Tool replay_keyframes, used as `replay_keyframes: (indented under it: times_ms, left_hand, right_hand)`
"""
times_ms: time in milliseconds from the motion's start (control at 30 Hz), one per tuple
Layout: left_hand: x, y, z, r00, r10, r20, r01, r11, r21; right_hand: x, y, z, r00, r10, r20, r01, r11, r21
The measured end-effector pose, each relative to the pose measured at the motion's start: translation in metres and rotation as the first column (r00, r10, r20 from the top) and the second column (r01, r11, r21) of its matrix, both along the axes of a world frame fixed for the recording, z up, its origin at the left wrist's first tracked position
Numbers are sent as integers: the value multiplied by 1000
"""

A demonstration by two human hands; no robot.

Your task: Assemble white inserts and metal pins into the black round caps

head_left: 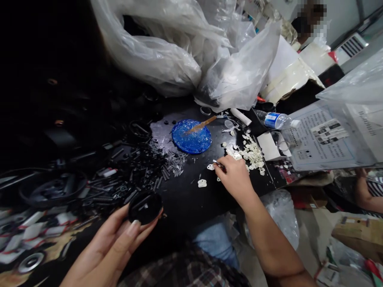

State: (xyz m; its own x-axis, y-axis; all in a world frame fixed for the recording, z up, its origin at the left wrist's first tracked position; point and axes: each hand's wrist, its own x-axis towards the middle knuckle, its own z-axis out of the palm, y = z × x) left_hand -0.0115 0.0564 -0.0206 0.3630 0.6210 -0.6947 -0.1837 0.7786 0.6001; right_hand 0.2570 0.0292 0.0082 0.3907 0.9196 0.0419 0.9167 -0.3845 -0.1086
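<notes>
My left hand [119, 239] holds a round black part [145, 207] between thumb and fingers, low over the dark table [182, 203]. Over the table's right part, my right hand [231, 175] is pinched at its fingertips on a small, thin dark item that I cannot make out. A white plate piece [210, 167] lies beside those fingertips, another [202, 183] lies nearer to me, and a pile of similar white pieces [254, 154] spreads behind and right. Farther back sits a blue round dish [191, 143] with a brown stick [202, 124] resting across it.
Black parts and springs [140, 171] cover the table's left side, with white rollers [32, 229] at the lower left. Plastic bags [167, 59] stand behind. A bottle [277, 120] and a box [323, 135] are at the right. Another person's arm [365, 191] shows far right.
</notes>
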Motion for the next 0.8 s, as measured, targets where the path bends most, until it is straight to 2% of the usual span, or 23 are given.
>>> replay_keyframes:
  times_ms: [233,333,400,467,533,633,800]
  left_hand:
    - [-2,-4,-6,1000,14,-10,-14,1000,19]
    - [4,-11,-4,986,154,64,-158,985,66]
    - [9,-14,0,962,225,157,-241,966,91]
    - [12,-14,4,945,216,245,-242,967,82]
    - [11,-12,8,932,198,305,-227,972,64]
    - [5,-6,10,910,231,344,-256,966,28]
    - [1,-2,9,906,237,352,-243,970,-28]
  right_hand:
    - [-2,4,3,998,33,-44,-33,999,19]
    - [-27,4,9,981,110,-158,-105,994,37]
    - [-52,3,12,918,216,-331,-208,976,62]
    - [-76,3,14,793,317,-520,-297,947,123]
    - [-93,4,14,688,370,-624,-316,927,201]
    - [-105,4,7,657,425,-623,-301,905,301]
    - [-105,-3,0,698,539,-471,-357,833,423]
